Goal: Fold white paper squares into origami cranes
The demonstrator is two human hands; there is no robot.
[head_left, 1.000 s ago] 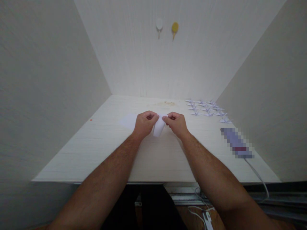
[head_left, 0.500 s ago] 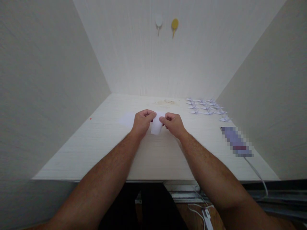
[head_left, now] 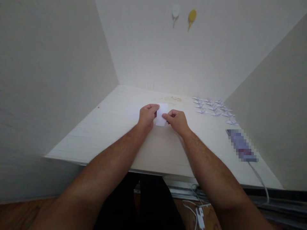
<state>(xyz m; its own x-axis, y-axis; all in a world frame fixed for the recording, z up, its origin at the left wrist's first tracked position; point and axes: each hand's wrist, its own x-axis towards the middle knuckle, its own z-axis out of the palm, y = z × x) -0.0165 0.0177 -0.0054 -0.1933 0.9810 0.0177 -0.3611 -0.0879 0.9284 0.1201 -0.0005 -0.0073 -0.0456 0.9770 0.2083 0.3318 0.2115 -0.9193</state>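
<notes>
A small white piece of paper (head_left: 162, 115), roughly rectangular, is held between my two hands above the middle of the table. My left hand (head_left: 148, 115) pinches its upper left edge between thumb and fingers. On the opposite side, my right hand (head_left: 177, 119) grips the right edge, its thumb lying on the face of the paper. Fine folds in it are too faint to make out. Pale paper (head_left: 130, 110) lies flat on the table, just left of my left hand and partly hidden by it.
Several folded paper cranes (head_left: 213, 107) stand in rows at the back right of the white table (head_left: 100, 137). Nearer, a blurred-out phone (head_left: 242, 145) lies with a cable (head_left: 260, 180) running off the edge. Walls enclose three sides; two hooks, white (head_left: 176, 12) and yellow (head_left: 192, 15), hang behind.
The camera view has tilted and shifted. Both hands still hold the paper, which now shows as a wider, more upright rectangle; my right thumb sits at its right edge.
</notes>
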